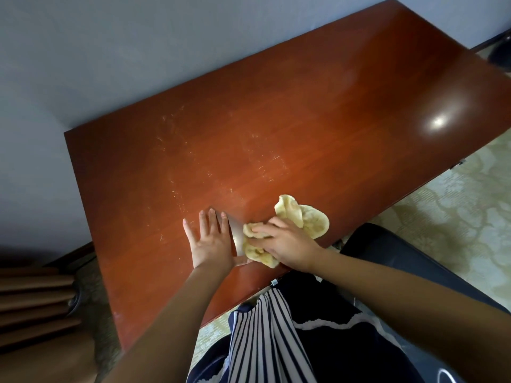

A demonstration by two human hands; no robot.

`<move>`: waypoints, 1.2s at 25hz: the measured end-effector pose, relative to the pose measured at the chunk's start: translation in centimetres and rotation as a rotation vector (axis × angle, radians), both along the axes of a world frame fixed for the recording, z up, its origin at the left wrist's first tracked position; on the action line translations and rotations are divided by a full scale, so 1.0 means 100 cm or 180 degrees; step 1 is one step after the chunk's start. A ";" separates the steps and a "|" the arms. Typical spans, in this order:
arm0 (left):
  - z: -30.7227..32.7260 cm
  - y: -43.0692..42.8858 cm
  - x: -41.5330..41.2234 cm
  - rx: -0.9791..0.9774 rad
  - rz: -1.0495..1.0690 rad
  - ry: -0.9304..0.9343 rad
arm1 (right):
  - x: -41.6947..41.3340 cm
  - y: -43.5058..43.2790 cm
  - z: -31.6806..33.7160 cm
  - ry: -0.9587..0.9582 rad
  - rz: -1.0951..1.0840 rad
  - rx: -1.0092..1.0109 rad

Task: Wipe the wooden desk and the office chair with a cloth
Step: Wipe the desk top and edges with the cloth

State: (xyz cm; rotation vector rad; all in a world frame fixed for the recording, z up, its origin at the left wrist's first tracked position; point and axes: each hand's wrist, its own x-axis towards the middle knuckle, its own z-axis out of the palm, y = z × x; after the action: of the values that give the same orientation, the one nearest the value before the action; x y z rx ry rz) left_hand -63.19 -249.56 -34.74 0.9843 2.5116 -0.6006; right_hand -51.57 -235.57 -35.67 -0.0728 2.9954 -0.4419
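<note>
Left hand [211, 241] lay flat on the wooden desk [276, 120], fingers straight and spread, likely as a brace, while right hand [287, 244] gripped the bunched yellow cloth [307, 218] against the desk's near edge, just beside it.

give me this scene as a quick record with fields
surface: reddish-brown wooden desk, pale specks across its middle
cloth: crumpled yellow cloth, on the desk near its front edge
right hand: grips the cloth
left hand: fingers straight, on the desk beside the cloth
chair: black office chair, by the desk's front edge
</note>
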 end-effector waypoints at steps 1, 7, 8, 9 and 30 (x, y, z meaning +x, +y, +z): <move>0.001 0.000 0.000 -0.0010 -0.0010 -0.0004 | 0.012 0.007 0.001 -0.0011 0.0131 -0.0044; 0.004 0.000 -0.003 -0.0012 -0.0065 0.0014 | 0.056 0.060 -0.002 0.0194 -0.0702 0.0676; 0.004 -0.001 -0.004 -0.0011 -0.0067 0.0006 | 0.057 0.067 -0.004 0.0119 -0.1061 0.0700; 0.005 0.000 -0.005 -0.0005 -0.0058 -0.0013 | 0.057 0.073 -0.004 0.0014 -0.1396 0.0728; 0.000 -0.010 -0.004 0.0580 0.0021 -0.0024 | -0.031 0.001 -0.015 0.0311 -0.0072 0.0089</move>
State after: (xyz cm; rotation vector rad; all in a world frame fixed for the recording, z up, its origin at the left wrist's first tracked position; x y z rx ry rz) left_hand -63.62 -250.54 -34.76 1.0384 2.5973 -0.3698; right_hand -54.66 -235.50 -37.22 -0.0596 3.1006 -0.4104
